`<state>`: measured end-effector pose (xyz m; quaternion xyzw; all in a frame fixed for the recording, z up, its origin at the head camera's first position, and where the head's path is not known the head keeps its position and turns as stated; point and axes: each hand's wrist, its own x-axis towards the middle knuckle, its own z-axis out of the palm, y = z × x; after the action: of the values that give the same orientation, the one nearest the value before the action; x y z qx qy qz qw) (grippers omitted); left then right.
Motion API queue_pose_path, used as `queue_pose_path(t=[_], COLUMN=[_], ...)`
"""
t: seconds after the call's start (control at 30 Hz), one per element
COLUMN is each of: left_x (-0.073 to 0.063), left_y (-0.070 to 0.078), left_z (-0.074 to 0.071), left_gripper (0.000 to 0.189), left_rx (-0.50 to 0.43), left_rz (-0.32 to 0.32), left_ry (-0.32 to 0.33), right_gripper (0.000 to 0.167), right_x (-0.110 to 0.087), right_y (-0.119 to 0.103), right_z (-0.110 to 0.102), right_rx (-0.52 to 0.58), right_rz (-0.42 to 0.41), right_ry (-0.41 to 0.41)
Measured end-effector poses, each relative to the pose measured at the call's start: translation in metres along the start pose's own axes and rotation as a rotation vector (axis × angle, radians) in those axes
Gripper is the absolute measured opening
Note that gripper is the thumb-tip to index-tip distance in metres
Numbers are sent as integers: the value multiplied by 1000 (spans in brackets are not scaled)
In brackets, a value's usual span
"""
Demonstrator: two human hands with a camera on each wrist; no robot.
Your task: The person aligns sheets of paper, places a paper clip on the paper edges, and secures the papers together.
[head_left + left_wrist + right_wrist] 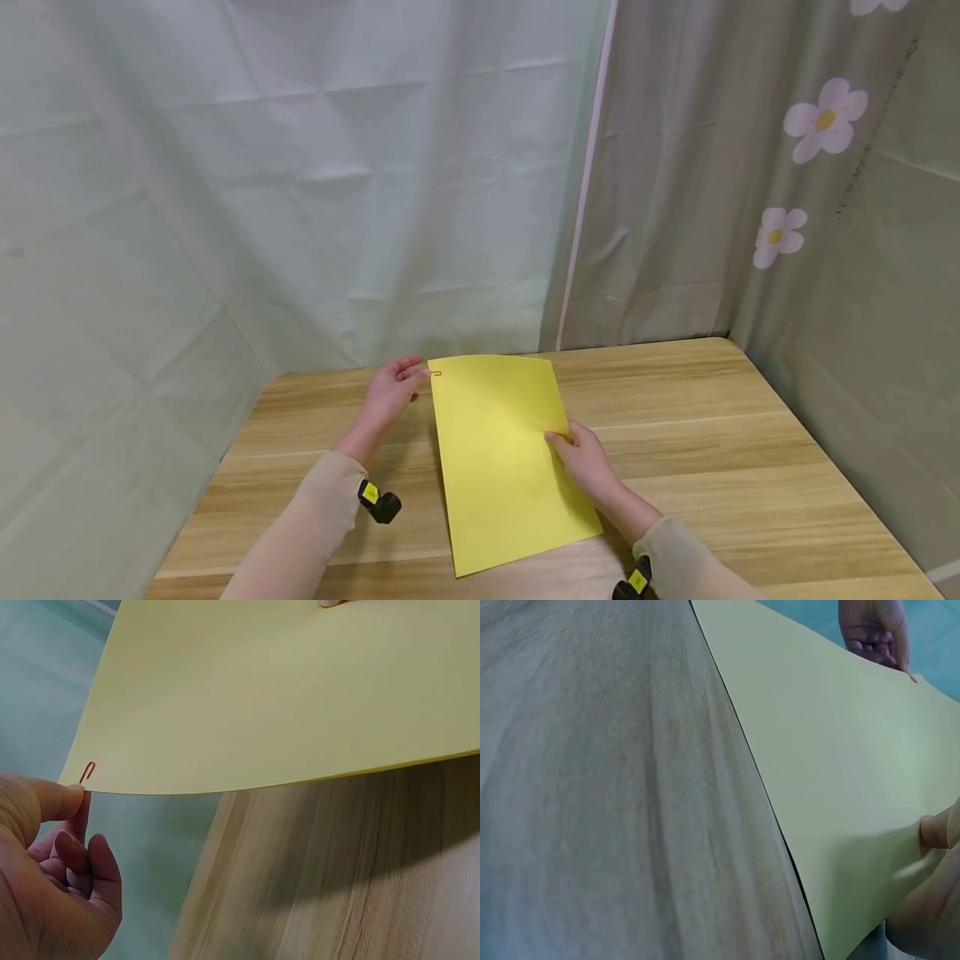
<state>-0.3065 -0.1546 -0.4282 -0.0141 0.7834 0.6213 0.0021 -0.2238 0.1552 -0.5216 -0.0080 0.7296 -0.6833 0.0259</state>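
Yellow sheets or a single sheet of paper (502, 483) tilt up off the tabletop; how many layers there are, I cannot tell. An orange-red paper clip (89, 770) sits over the edge near the upper left corner. At that corner my left hand (392, 392) pinches the clip's outer end between thumb and index finger, the other fingers loosely curled. My right hand (587, 460) grips the paper's right edge, thumb on the front face and its other fingers hidden behind. In the right wrist view, the right hand (934, 892) appears at the lower right.
Beneath the paper lies a wood-grain table (712, 433). Pale curtains (360, 192) hang behind it, with white flowers (825, 121) printed at the right. Each sleeve carries a small black camera (381, 503) near the wrist.
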Motion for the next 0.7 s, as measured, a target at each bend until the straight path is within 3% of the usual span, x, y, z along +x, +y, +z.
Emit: queue_pose_path(t=[0.33, 0.7], left_x=[0, -4], left_y=[-4, -5], left_z=[-2, 1], left_gripper=[53, 55], left_rx=[-60, -221], left_rz=[-40, -57], left_ry=[-13, -19], right_gripper=[35, 34], right_x=[-1, -3], right_y=[0, -3], right_z=[3, -1], right_rx=[4, 8], right_rz=[1, -12], right_ry=[5, 15])
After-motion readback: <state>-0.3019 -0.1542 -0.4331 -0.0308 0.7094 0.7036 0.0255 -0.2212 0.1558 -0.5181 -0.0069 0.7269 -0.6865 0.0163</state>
